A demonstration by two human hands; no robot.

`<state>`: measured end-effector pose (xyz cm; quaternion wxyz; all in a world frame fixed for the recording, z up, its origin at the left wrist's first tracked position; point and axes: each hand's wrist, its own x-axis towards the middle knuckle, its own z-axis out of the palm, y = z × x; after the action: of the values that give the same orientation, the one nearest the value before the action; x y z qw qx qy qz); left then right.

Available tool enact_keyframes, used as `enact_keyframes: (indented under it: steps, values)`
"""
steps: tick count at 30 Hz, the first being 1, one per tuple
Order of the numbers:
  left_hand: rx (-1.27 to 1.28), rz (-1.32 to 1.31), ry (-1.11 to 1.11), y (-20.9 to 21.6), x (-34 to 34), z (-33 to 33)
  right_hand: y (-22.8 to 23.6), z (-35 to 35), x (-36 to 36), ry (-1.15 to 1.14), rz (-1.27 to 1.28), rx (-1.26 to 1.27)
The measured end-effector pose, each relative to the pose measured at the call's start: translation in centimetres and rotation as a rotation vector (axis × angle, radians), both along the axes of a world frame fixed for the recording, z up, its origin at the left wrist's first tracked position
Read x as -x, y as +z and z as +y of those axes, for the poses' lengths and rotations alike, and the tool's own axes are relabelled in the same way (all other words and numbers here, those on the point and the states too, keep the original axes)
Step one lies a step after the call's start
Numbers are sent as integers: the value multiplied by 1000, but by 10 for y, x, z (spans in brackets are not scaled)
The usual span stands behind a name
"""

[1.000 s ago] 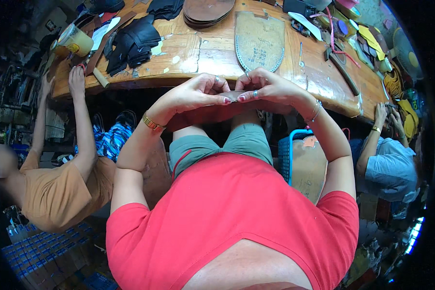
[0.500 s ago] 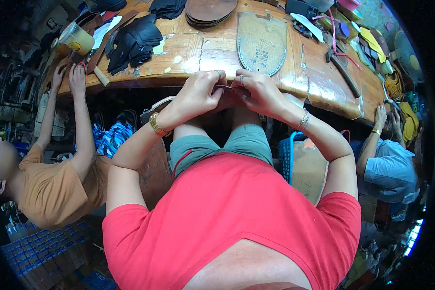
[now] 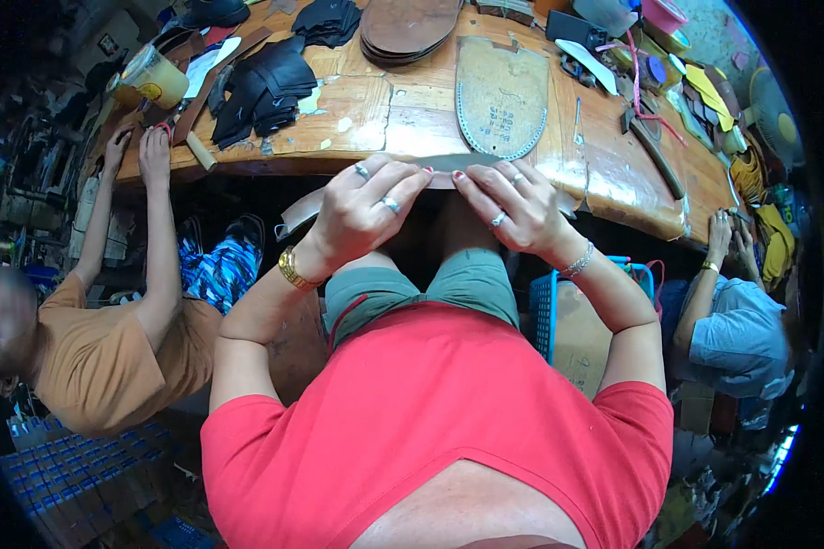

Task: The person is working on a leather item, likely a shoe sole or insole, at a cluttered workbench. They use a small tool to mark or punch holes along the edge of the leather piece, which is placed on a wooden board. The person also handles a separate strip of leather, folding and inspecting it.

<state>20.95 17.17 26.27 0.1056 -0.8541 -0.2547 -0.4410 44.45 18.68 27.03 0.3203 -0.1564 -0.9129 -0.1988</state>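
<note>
My left hand (image 3: 362, 215) and right hand (image 3: 513, 209), fingers pinched narrow on a thin grey leather strip (image 3: 444, 165), press it at the workbench's near edge (image 3: 384, 156), seemingly to brace it, long axis left-right along that edge, one end drooping lower left.

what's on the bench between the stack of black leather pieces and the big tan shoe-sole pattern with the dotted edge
In the head view, between the black leather pieces and the tan dotted-edge sole pattern lies only glossy, stained wooden bench top; a stack of brown soles sits further back.
</note>
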Motion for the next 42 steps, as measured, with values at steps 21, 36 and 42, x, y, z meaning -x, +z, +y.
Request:
enact_keyframes:
  steps: [21,36,42]
  values:
    - [1724,-597,-509,16,51,-47,-11,7,34,593,-110,1987]
    - [654,-1421,-117,-10,230,-52,-90,149,-162,-1160,460,590]
    - [538,-1528,39,-6,226,-35,-78,171,-167,-1258,428,758]
